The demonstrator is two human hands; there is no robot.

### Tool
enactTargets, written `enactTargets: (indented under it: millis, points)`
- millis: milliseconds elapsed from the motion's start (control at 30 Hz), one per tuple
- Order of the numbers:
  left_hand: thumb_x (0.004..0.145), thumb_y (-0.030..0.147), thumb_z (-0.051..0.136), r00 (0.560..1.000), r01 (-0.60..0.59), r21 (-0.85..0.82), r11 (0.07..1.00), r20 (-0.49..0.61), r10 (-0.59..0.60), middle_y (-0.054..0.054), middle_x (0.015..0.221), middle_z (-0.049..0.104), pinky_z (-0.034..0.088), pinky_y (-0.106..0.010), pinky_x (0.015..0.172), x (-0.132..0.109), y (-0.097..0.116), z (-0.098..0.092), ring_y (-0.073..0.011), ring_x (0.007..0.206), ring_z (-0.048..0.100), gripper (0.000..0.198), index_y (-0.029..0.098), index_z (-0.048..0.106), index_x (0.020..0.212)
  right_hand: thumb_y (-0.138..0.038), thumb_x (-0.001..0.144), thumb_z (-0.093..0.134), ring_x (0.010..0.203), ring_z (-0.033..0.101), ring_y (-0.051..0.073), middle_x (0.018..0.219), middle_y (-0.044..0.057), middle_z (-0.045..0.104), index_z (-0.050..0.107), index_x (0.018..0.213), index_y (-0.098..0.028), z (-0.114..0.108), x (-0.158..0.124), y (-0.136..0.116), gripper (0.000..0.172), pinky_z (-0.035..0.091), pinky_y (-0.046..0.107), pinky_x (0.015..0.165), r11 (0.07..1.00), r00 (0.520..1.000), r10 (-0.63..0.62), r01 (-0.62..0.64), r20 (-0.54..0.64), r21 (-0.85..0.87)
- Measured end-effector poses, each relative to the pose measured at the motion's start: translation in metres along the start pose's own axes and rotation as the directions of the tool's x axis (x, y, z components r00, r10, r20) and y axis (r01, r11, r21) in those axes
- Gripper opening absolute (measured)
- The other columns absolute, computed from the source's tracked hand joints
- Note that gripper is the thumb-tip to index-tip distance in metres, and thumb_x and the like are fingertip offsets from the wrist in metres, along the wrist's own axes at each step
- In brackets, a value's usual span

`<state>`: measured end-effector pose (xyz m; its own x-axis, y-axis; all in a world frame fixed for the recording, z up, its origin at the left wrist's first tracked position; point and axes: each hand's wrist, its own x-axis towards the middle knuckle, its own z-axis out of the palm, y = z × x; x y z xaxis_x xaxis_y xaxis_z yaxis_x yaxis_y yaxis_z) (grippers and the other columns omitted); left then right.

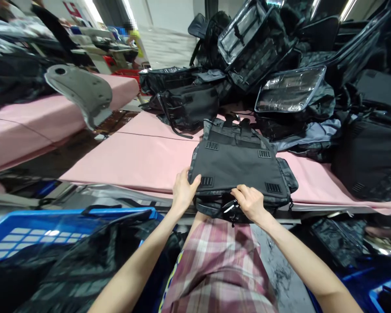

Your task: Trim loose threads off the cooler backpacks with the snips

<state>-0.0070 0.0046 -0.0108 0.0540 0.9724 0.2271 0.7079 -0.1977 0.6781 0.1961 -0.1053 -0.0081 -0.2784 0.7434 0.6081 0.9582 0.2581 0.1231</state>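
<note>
A black bag [236,163] with camouflage-patterned sides lies on the pink-covered table [133,163] in front of me. Its flat dark panel faces up, with a ribbed rectangular patch near each corner. My left hand [185,191] grips the bag's near left corner, thumb on top and fingers down the side. Along the near edge, my right hand [250,201] is closed on the bag's rim, with fingers curled over it. Below that hand, a dark opening with a pale strip shows at the bag's front.
Dark bags are piled at the back and right, some with a shiny silver lining [286,91]. A blue crate [68,213] of dark bags stands at lower left, another at lower right. A grey chair [84,89] sits beyond the table; people are in the background.
</note>
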Motion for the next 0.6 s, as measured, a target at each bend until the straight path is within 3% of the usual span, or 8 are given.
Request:
enactTargets:
  millis: [200,300,400,500,567,600]
  points:
    - [0.078,0.043,0.05,0.999,0.014,0.056,0.998,0.038,-0.016,-0.015,0.107,0.059,0.044,-0.04,0.086,0.022,0.004,0.011,-0.0276,0.099,0.055,0.051,0.014,0.05,0.12,-0.006,0.082,0.042,0.053,0.043,0.01,0.076,0.004,0.057,0.057,0.077,-0.015,0.001,0.025,0.013,0.018,0.024,0.026,0.051,0.999,0.991,0.047,-0.049,0.128,0.017]
    - [0.078,0.044,0.05,0.999,0.024,0.077,0.997,0.045,-0.027,-0.014,0.105,0.06,0.044,-0.04,0.083,0.04,0.001,0.018,-0.0283,0.097,0.056,0.05,0.014,0.052,0.119,-0.004,0.078,0.039,0.057,0.046,0.009,0.075,0.001,0.054,0.052,0.075,-0.017,-0.006,0.03,0.031,0.019,0.029,0.021,0.052,0.953,0.977,0.005,-0.07,0.215,0.296]
    - [0.08,0.043,0.049,1.0,0.017,0.044,0.999,0.004,-0.017,-0.013,0.099,0.06,0.044,-0.039,0.082,0.052,0.001,0.018,-0.0269,0.093,0.057,0.046,0.014,0.055,0.115,-0.006,0.08,0.037,0.064,0.049,0.01,0.072,0.0,0.053,0.051,0.071,-0.018,-0.009,0.03,0.05,0.02,0.035,0.02,0.059,0.796,0.957,0.053,-0.212,0.284,0.567]
    - [0.082,0.04,0.048,0.984,-0.051,-0.049,0.997,-0.176,0.042,-0.013,0.103,0.057,0.045,-0.036,0.08,0.039,0.008,0.018,-0.0218,0.085,0.058,0.042,0.014,0.055,0.114,-0.011,0.08,0.044,0.065,0.051,0.011,0.071,0.0,0.055,0.057,0.07,-0.018,-0.001,0.03,0.062,0.017,0.036,0.022,0.061,0.785,0.939,0.162,-0.31,0.304,0.537]
    - [0.084,0.037,0.048,0.941,-0.184,-0.063,0.981,-0.3,0.157,-0.011,0.101,0.056,0.044,-0.034,0.081,0.017,0.016,0.025,-0.02,0.086,0.056,0.033,0.016,0.059,0.108,-0.019,0.08,0.049,0.065,0.052,0.012,0.07,0.001,0.056,0.059,0.07,-0.018,0.005,0.031,0.067,0.014,0.035,0.023,0.06,0.756,0.914,0.231,-0.385,0.334,0.53]
    - [0.085,0.034,0.048,0.919,-0.275,-0.053,0.96,-0.308,0.246,-0.01,0.097,0.057,0.044,-0.034,0.082,0.003,0.02,0.03,-0.0195,0.087,0.055,0.027,0.017,0.061,0.101,-0.022,0.08,0.051,0.064,0.051,0.012,0.069,0.001,0.055,0.06,0.069,-0.018,0.007,0.032,0.069,0.014,0.035,0.023,0.06,0.722,0.898,0.259,-0.425,0.356,0.546]
